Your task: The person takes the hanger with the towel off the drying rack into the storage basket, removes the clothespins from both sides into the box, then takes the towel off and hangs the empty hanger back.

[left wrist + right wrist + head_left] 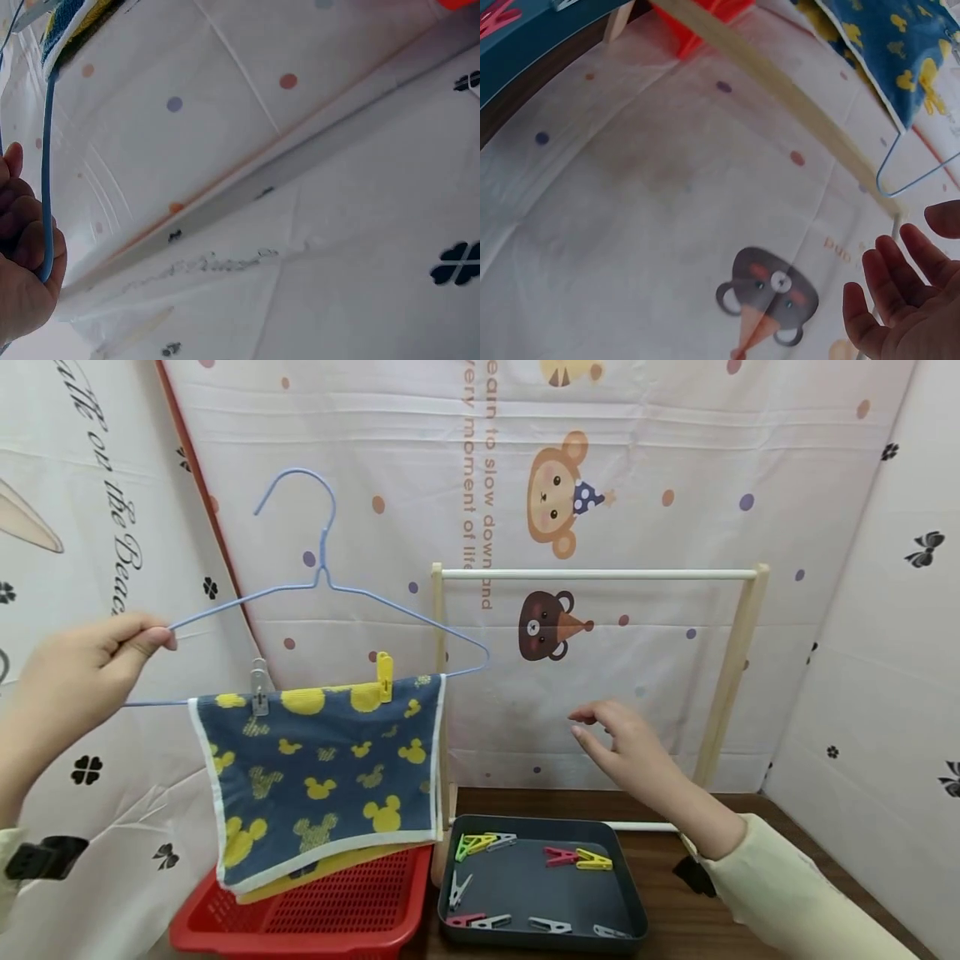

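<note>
My left hand (105, 664) grips the left end of a blue wire hanger (375, 597), holding it up with its hook at the top. Over the hanger's lower bar hangs a blue towel (341, 793) with yellow mouse-head shapes and a white border. A grey clothespin (259, 689) fastens it near the left, and a yellow clothespin (385, 677) near the right. My right hand (626, 747) is in the air in front of the rack, fingers loosely bent and holding nothing. In the right wrist view its fingers (889, 285) are spread apart.
A wooden rack (731, 677) with a white top rod (600, 574) stands behind the right hand. On the brown table, a dark tray (540, 885) holds several coloured clothespins. Left of it, a red basket (337, 902) sits beneath the towel. Printed cloth hangs around the table.
</note>
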`<act>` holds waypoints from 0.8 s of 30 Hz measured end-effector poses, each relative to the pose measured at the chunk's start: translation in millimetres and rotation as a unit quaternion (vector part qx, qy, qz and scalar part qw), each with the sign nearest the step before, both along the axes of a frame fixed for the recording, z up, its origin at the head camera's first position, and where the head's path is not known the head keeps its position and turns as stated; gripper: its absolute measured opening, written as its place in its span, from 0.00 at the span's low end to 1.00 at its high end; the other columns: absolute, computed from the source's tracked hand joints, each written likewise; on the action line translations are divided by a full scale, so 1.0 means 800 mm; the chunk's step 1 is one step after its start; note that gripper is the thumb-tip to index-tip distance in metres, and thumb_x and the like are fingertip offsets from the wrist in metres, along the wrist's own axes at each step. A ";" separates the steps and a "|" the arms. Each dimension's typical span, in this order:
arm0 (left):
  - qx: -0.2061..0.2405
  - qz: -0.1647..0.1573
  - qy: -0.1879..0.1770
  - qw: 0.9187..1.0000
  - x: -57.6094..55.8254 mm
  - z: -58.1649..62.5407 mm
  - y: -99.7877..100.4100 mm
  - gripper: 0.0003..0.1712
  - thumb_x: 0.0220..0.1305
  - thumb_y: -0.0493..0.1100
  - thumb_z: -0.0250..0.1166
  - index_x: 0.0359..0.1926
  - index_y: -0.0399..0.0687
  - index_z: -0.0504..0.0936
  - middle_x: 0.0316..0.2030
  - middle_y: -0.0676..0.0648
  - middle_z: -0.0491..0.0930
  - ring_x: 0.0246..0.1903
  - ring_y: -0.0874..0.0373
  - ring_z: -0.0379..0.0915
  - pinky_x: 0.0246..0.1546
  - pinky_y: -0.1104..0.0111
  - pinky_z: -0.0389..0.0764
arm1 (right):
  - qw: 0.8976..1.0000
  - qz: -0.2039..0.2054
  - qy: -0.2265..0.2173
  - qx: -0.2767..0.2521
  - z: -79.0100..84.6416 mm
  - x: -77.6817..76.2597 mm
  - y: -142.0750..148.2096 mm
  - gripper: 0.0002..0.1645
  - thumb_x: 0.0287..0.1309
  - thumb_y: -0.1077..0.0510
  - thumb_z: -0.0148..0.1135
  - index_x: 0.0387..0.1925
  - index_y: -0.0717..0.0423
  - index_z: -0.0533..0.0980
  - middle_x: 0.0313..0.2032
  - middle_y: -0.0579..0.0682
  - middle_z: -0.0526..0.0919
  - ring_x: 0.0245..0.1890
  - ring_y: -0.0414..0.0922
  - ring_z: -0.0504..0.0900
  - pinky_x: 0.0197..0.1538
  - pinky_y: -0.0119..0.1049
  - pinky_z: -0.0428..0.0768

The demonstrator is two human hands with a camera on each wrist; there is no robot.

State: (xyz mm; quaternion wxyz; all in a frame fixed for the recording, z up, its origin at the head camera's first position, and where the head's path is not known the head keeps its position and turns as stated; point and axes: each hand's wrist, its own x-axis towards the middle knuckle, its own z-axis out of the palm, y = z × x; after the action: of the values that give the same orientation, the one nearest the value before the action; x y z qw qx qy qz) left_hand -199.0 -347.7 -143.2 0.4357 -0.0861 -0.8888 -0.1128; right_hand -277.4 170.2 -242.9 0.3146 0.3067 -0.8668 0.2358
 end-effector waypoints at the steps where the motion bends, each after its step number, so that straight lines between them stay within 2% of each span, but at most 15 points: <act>1: 0.004 -0.001 0.004 1.000 0.002 -0.002 -0.004 0.17 0.81 0.41 0.50 0.44 0.31 0.80 0.35 0.26 0.80 0.26 0.80 0.50 0.26 0.78 0.55 | 1.000 0.005 0.001 0.000 0.000 -0.001 -0.005 0.11 0.69 0.62 0.62 0.50 0.61 0.82 0.46 0.57 0.86 0.48 0.54 0.81 0.51 0.55 0.81; 2: 0.011 0.000 0.002 1.000 0.004 -0.005 -0.007 0.18 0.81 0.41 0.49 0.44 0.29 0.79 0.37 0.24 0.79 0.27 0.76 0.59 0.29 0.76 0.62 | 1.000 0.007 0.001 0.001 0.000 -0.001 -0.010 0.12 0.69 0.62 0.62 0.50 0.61 0.82 0.46 0.57 0.86 0.48 0.53 0.81 0.51 0.54 0.81; 5: 0.025 -0.008 0.021 0.999 0.006 -0.015 -0.021 0.18 0.81 0.39 0.49 0.42 0.27 0.79 0.41 0.21 0.78 0.31 0.87 0.57 0.31 0.78 0.62 | 1.000 0.018 0.003 0.004 0.002 -0.002 -0.026 0.13 0.69 0.62 0.62 0.52 0.61 0.81 0.46 0.56 0.86 0.48 0.53 0.82 0.49 0.53 0.82; 7: 0.036 -0.020 0.044 0.998 0.005 -0.022 -0.032 0.18 0.81 0.39 0.50 0.40 0.26 0.79 0.35 0.43 0.86 0.32 0.89 0.58 0.32 0.79 0.63 | 1.000 0.029 0.003 0.007 0.004 -0.002 -0.039 0.14 0.70 0.61 0.62 0.53 0.61 0.81 0.47 0.56 0.86 0.48 0.52 0.82 0.49 0.52 0.83; 8: 0.046 -0.030 0.057 0.997 0.005 -0.027 -0.037 0.18 0.81 0.39 0.50 0.37 0.32 0.80 0.33 0.57 0.86 0.33 0.89 0.59 0.32 0.80 0.63 | 0.999 0.037 0.000 0.007 0.006 -0.003 -0.046 0.14 0.70 0.60 0.62 0.54 0.60 0.80 0.48 0.56 0.86 0.48 0.52 0.82 0.49 0.52 0.83; 9: 0.052 -0.045 0.076 0.995 0.003 -0.031 -0.043 0.17 0.80 0.38 0.51 0.33 0.42 0.82 0.31 0.71 0.82 0.31 0.92 0.50 0.29 0.84 0.56 | 0.999 0.045 -0.002 0.007 0.007 -0.003 -0.053 0.15 0.70 0.60 0.62 0.55 0.60 0.80 0.49 0.55 0.86 0.48 0.51 0.82 0.50 0.52 0.83; 11: 0.070 -0.077 0.101 0.989 0.001 -0.038 -0.052 0.21 0.79 0.38 0.52 0.29 0.63 0.81 0.31 0.90 0.68 0.28 0.89 0.53 0.28 0.86 0.56 | 0.998 0.065 -0.008 0.007 0.011 -0.004 -0.070 0.17 0.70 0.59 0.62 0.57 0.60 0.79 0.50 0.55 0.86 0.49 0.51 0.82 0.52 0.52 0.83; 12: 0.080 -0.094 0.111 0.986 -0.001 -0.042 -0.055 0.24 0.79 0.37 0.52 0.29 0.73 0.79 0.33 0.95 0.61 0.29 0.91 0.55 0.30 0.88 0.57 | 0.997 0.075 -0.012 0.007 0.014 -0.004 -0.078 0.18 0.70 0.58 0.62 0.58 0.60 0.79 0.51 0.55 0.85 0.49 0.51 0.82 0.53 0.52 0.83; 14: 0.098 -0.124 0.121 0.980 -0.003 -0.049 -0.057 0.29 0.79 0.37 0.53 0.32 0.88 0.70 0.34 0.94 0.65 0.32 0.92 0.59 0.34 0.91 0.59 | 0.995 0.096 -0.021 0.006 0.020 -0.005 -0.096 0.20 0.70 0.57 0.62 0.60 0.60 0.78 0.51 0.56 0.85 0.50 0.51 0.82 0.54 0.51 0.83; 16: 0.098 -0.124 0.125 0.979 -0.002 -0.054 -0.056 0.30 0.79 0.38 0.53 0.33 0.91 0.69 0.30 0.93 0.64 0.28 0.91 0.58 0.31 0.89 0.59 | 0.993 0.114 -0.035 0.009 0.026 -0.006 -0.113 0.22 0.70 0.57 0.62 0.61 0.60 0.77 0.52 0.56 0.86 0.51 0.51 0.83 0.55 0.51 0.84; 18: 0.097 -0.121 0.130 0.979 0.001 -0.060 -0.052 0.29 0.78 0.38 0.54 0.34 0.90 0.69 0.30 0.92 0.65 0.26 0.90 0.58 0.30 0.88 0.59 | 0.990 0.131 -0.060 0.011 0.034 -0.009 -0.131 0.22 0.71 0.56 0.62 0.62 0.60 0.77 0.51 0.56 0.86 0.51 0.50 0.83 0.56 0.49 0.84; 19: 0.091 -0.112 0.129 0.981 0.004 -0.063 -0.049 0.27 0.78 0.38 0.54 0.31 0.84 0.73 0.30 0.93 0.64 0.24 0.88 0.56 0.27 0.85 0.59 | 0.988 0.135 -0.074 0.013 0.037 -0.011 -0.140 0.23 0.71 0.55 0.62 0.63 0.60 0.77 0.51 0.55 0.86 0.51 0.50 0.83 0.56 0.48 0.84; 20: 0.078 -0.095 0.129 0.984 0.007 -0.065 -0.045 0.24 0.78 0.38 0.54 0.30 0.77 0.78 0.26 0.87 0.69 0.21 0.85 0.54 0.24 0.83 0.57 | 0.986 0.139 -0.092 0.014 0.040 -0.013 -0.149 0.23 0.72 0.54 0.61 0.63 0.59 0.77 0.50 0.54 0.87 0.51 0.49 0.84 0.57 0.46 0.84; 22: 0.063 -0.069 0.121 0.988 0.012 -0.069 -0.038 0.20 0.78 0.37 0.54 0.28 0.55 0.83 0.26 0.89 0.66 0.19 0.83 0.51 0.20 0.79 0.55 | 0.982 0.145 -0.122 0.017 0.047 -0.018 -0.165 0.23 0.72 0.54 0.61 0.64 0.58 0.77 0.49 0.53 0.87 0.51 0.47 0.84 0.58 0.44 0.83; 24: 0.053 -0.057 0.116 0.990 0.015 -0.071 -0.034 0.19 0.78 0.37 0.53 0.30 0.33 0.82 0.27 0.90 0.64 0.19 0.84 0.50 0.19 0.78 0.55 | 0.977 0.152 -0.150 0.019 0.052 -0.023 -0.181 0.23 0.73 0.53 0.61 0.64 0.56 0.77 0.50 0.53 0.88 0.52 0.47 0.85 0.59 0.41 0.83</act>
State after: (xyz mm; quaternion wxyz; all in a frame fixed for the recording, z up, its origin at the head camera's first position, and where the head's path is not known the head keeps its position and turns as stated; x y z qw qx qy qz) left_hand -187.0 -374.7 -200.2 0.5327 -0.1254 -0.8187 -0.1738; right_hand -296.1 25.1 -201.6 0.1359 0.4018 -0.8518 0.3074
